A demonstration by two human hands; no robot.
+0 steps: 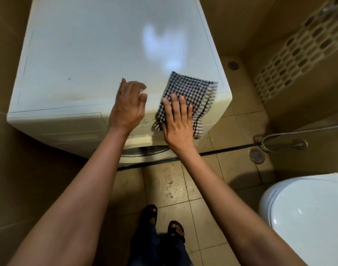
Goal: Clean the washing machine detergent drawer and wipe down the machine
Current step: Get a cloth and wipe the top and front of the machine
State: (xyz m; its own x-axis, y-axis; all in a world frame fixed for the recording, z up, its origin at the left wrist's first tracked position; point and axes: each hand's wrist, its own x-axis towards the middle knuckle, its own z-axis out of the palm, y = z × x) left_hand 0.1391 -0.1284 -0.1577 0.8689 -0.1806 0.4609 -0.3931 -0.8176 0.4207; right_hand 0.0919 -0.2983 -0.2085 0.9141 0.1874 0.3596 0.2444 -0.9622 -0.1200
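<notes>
Pressing one checked cloth (191,92) on one washer (83,54) — right hand (176,124) flat-fingered; left hand (128,107) loosely curled.

a white washing machine (99,54) stands on a tan tiled floor (183,189). a black-and-white checked cloth (191,93) lies over its front right corner, partly hanging down the front. the right hand (176,121) lies flat on the cloth with straight fingers. the left hand (128,106), wearing a ring (121,93), hovers beside it, fingers loosely curled. a white toilet (306,217) sits at lower right, a floor drain (256,155) near it.
</notes>
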